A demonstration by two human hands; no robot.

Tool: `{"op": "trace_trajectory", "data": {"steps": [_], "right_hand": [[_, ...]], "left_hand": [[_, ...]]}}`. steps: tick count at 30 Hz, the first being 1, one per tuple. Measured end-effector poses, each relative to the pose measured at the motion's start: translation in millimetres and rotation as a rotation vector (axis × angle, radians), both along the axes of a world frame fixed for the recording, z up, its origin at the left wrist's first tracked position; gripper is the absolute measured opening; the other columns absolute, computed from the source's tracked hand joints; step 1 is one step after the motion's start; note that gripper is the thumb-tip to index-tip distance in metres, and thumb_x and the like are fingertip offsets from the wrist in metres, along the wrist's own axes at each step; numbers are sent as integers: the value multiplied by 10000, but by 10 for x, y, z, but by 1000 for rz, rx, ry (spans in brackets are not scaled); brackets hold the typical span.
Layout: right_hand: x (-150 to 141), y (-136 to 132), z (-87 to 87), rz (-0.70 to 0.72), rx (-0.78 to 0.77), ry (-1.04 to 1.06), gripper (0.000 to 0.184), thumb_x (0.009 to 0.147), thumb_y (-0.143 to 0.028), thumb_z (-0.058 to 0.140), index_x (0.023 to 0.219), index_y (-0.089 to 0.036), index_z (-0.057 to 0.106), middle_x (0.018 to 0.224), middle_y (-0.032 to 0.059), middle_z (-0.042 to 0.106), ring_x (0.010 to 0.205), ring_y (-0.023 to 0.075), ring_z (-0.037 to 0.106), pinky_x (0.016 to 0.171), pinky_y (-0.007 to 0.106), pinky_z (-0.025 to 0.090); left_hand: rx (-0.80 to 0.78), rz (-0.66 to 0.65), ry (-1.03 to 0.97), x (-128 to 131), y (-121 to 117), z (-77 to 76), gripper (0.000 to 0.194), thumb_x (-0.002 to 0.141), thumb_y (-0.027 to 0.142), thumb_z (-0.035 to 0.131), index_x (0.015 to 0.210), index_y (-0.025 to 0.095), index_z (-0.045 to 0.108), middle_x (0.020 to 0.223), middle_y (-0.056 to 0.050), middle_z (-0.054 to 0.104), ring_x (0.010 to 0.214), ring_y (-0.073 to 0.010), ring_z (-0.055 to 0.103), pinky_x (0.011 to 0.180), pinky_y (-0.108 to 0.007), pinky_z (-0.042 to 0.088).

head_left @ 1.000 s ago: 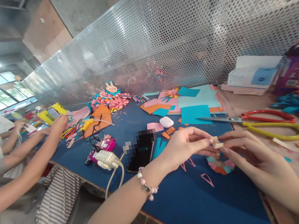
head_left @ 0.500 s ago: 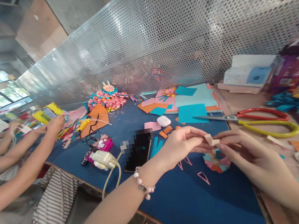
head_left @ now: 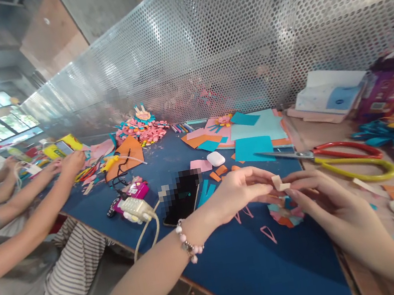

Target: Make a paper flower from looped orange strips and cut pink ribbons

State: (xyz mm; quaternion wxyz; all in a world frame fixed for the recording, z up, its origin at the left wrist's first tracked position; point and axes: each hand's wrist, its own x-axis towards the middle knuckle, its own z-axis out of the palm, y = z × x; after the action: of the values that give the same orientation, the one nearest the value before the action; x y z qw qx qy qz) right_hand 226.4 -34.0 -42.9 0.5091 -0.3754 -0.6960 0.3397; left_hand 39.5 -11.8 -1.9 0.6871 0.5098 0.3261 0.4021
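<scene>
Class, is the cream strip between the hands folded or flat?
Folded: the cream strip shows two parts meeting at an angle, between the left hand and right hand.

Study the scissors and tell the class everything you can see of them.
The scissors have slim, silver, metal-looking blades and two large looped handles, one red, one yellow. They lie flat, blades pointing left and looking nearly shut, tips over a blue sheet, handles on a brown surface. The handle material is unclear. The right hand, close by, is not holding them.
</scene>
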Motion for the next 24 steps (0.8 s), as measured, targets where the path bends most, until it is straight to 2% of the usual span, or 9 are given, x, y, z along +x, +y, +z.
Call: {"op": "trace_trajectory", "data": {"steps": [6,10,15,24], "right_hand": [[6,14,-20,-20,23,-25,80,890,-329,557,912,-272,608,1110,42,547,922,177,615,629,245,591],[0,14,-23,-19,9,-18,87,889,-337,558,911,-270,609,1111,42,551,927,182,619,645,257,594],[-3,1,-11,-10,-5,-4,83,885,-335,563,907,-269,607,1116,43,545,926,181,625,619,242,598],[-8,3,4,-10,-22,9,98,874,-357,573,890,-270,615,1103,41,551,893,174,630,595,230,605]], "left_hand": [[14,-5,55,-6,-2,15,214,726,133,689,936,131,652,946,-79,660,855,-179,653,875,-425,496],[41,-8,54,-13,12,-16,251,717,163,720,956,140,647,962,-73,654,874,-167,639,888,-409,487],[73,-18,79,-26,22,-51,282,717,167,730,985,149,641,994,-76,648,924,-170,620,906,-407,473],[60,-13,92,-25,5,-24,302,703,142,739,986,152,637,997,-78,648,914,-166,631,937,-412,450]]}}
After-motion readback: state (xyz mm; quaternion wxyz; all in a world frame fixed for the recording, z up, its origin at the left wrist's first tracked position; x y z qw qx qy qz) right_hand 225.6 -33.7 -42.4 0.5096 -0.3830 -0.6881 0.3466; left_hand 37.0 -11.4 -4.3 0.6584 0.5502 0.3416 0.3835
